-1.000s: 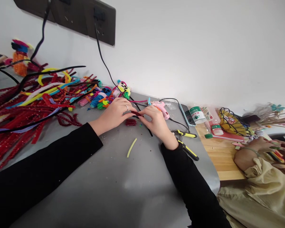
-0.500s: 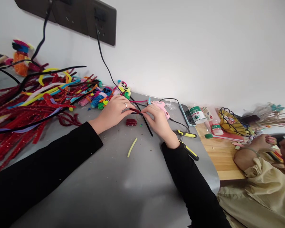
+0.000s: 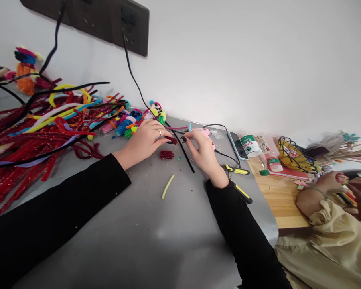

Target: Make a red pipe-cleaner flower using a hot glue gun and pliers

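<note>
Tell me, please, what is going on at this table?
A person in black sleeves is working pipe cleaners on the grey table. The left hand pinches a short dark red piece, the right hand holds a black pipe cleaner beside it. A red coil lies near them. Another person's hand works at the right.

Dark red pipe cleaner, black pipe cleaner, pink glue gun, grey table.

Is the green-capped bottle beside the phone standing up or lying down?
Lying down: the bottle rests on its side beside the phone, with its green cap on and pointing toward the near edge.
</note>
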Motion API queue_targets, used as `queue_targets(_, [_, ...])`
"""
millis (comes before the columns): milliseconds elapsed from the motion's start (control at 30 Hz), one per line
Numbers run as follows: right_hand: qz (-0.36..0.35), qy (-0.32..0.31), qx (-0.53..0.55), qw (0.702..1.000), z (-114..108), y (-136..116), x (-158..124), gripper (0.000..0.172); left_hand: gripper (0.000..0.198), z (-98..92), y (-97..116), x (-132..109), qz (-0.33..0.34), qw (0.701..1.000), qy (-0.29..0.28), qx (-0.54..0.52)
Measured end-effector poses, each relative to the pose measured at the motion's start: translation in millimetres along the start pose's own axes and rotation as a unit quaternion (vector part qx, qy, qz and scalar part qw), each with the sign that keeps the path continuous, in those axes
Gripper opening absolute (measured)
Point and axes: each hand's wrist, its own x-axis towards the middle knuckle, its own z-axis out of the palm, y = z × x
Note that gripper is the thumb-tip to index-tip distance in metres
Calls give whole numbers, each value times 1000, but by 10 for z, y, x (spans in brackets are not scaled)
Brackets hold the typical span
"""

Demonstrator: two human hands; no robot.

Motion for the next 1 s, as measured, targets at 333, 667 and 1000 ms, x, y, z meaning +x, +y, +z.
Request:
queue_targets(333, [-49,-52,14,997,-6,-105,-23,19,22,12,10,6,21,1000,20,1])
queue_targets(667, [-77,-55,-51,994,25,-78,-9,11,27,44,27,-14,40,999,-16,5])
queue_targets(1000, [-95,-49,-69,992,62,-50,-19,15,28,45,18,-9,78,997,15,8])
